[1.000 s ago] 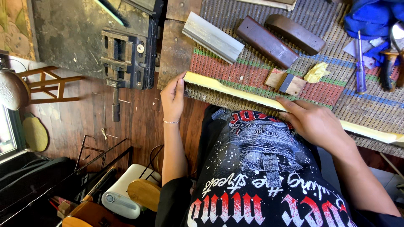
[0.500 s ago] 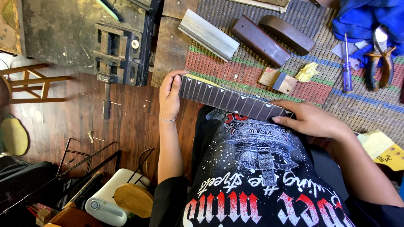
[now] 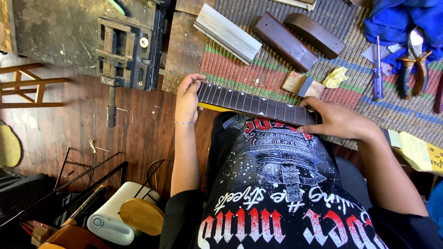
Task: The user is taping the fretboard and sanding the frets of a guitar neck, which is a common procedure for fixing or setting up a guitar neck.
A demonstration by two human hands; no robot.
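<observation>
We see the guitar neck [image 3: 256, 104] lying across the middle of the frame, its dark fretted face up and its long axis running from centre left down toward centre right, just above our printed shirt. Our left hand [image 3: 187, 98] closes its grip around the left end, fingers curled over the top edge. Our right hand [image 3: 333, 121] wraps the right end, fingers pressed onto the fretboard. So each hand has one end, and the length of the neck spans the gap between them.

Above the neck, on the striped mat [image 3: 258, 78] of the bench, lie a pale metal bar [image 3: 227, 33], two dark blocks [image 3: 297, 39] and a small wood block [image 3: 302, 85], near but apart from it. A screwdriver [image 3: 378, 69] and pliers [image 3: 413, 62] sit at the upper right, a vise [image 3: 124, 50] at the upper left. Nothing lies between the hands and the neck.
</observation>
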